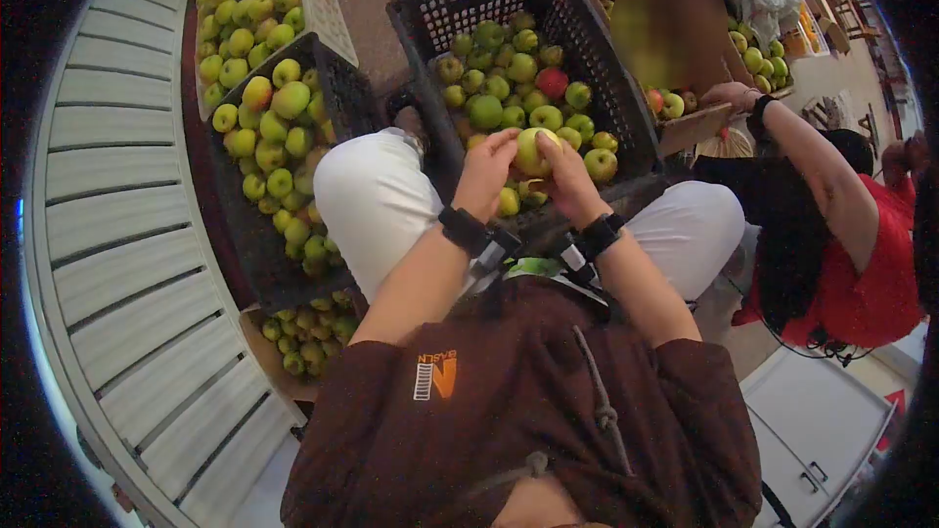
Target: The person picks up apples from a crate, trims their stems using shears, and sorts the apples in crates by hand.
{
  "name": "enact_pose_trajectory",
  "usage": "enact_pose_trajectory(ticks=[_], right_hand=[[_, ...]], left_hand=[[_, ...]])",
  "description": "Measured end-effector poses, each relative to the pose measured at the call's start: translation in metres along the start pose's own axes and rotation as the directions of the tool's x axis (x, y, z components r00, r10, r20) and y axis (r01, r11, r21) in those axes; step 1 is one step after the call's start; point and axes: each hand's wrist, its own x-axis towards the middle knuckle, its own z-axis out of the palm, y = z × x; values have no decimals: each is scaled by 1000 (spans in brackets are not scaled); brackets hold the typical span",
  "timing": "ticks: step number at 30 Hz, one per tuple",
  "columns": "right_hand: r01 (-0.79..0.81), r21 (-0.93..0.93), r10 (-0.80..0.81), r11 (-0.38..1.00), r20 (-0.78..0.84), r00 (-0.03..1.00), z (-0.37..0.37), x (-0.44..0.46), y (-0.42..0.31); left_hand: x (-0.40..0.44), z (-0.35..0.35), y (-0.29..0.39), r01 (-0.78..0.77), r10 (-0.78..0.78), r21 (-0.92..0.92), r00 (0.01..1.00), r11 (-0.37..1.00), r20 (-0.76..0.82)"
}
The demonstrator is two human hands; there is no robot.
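Between my two hands, over the near edge of the black plastic crate (641, 88), is a yellow-green apple (533, 151). My left hand (489, 172) grips its left side, with the fingertips at the top. From the right, my right hand (573, 182) closes around the same fruit, thumb and fingers on it. Below and beyond them the crate holds many green apples (486, 111) and a red apple (552, 83). Both of my wrists carry black straps with small devices.
A second black crate of apples (284, 142) stands to my left, beside a white crate (326, 2) and a slatted white bench (137, 225). At right, a person in a red top (861, 264) reaches into a cardboard box (693, 129) with apples. A white cabinet (807, 420) is behind.
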Motion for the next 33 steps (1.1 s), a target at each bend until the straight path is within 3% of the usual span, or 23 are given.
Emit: enact_pose_trajectory(ticks=[2, 5, 7, 8, 10, 11, 12, 13, 14, 15, 18, 22, 23, 24, 26, 28, 30, 32, 33], right_hand=[[26, -101, -32, 995, -65, 997, -3, 10, 3], [7, -416, -47, 909, -87, 995, -18, 34, 21], [-2, -755, -106, 656, -95, 990, -30, 51, 40], [42, -849, -87, 527, -4, 996, -29, 60, 47], [183, -953, -48, 241, 176, 983, -15, 66, 47], [248, -952, -30, 182, 247, 969, -61, 123, 106], [262, -953, -69, 152, 254, 965, -58, 115, 103], [274, -954, -108, 121, 262, 959, -52, 106, 97], [206, -978, -115, 11, 204, 972, -46, 103, 94], [121, -992, -83, -31, 123, 989, -41, 100, 87], [174, -982, -83, -75, 180, 980, -52, 103, 85], [252, -967, -187, -26, 252, 949, -38, 61, 70], [408, -913, -350, 1, 382, 855, -50, 58, 88], [347, -938, -280, 19, 328, 902, -41, 43, 83], [218, -975, -136, 42, 211, 968, -3, 3, 61], [199, -980, -176, 2, 196, 965, -5, 1, 69], [184, -983, -177, -26, 186, 966, 1, 3, 70], [140, -990, -174, -36, 144, 974, 12, -2, 63], [84, -996, -80, -34, 86, 993, 17, -2, 60]], left_hand=[[3, -3, -2, -79, 79, 4, 991, 997, -112], [8, -8, 3, -189, 192, 35, 959, 981, -210], [3, -10, 8, -242, 265, 133, 943, 961, -199], [0, -10, 9, -263, 306, 227, 934, 938, -183], [11, -10, -8, -288, 355, 321, 919, 902, -174], [10, -8, -7, -319, 435, 442, 881, 838, -188], [10, -6, -8, -334, 399, 280, 890, 900, -221], [16, -6, -10, -315, 370, 248, 903, 916, -219], [8, -8, 0, -334, 419, 348, 884, 876, -205], [25, -7, -20, -367, 429, 268, 873, 891, -232], [16, -5, -8, -374, 392, 132, 905, 918, -165], [-26, -9, 58, -362, 366, -226, 930, 905, -25], [-41, -15, 83, -404, 410, -278, 911, 872, -38], [-54, -25, 106, -439, 448, -329, 892, 836, -53], [-72, -61, 149, -639, 623, -195, 769, 744, -141], [-75, -109, 180, -679, 622, -93, 712, 728, -326], [-59, -169, 191, -742, 686, 95, 553, 664, -472], [-43, -208, 197, -495, 666, 451, 468, 742, -582], [-22, -255, 191, -115, 752, 816, 476, 566, -455]])
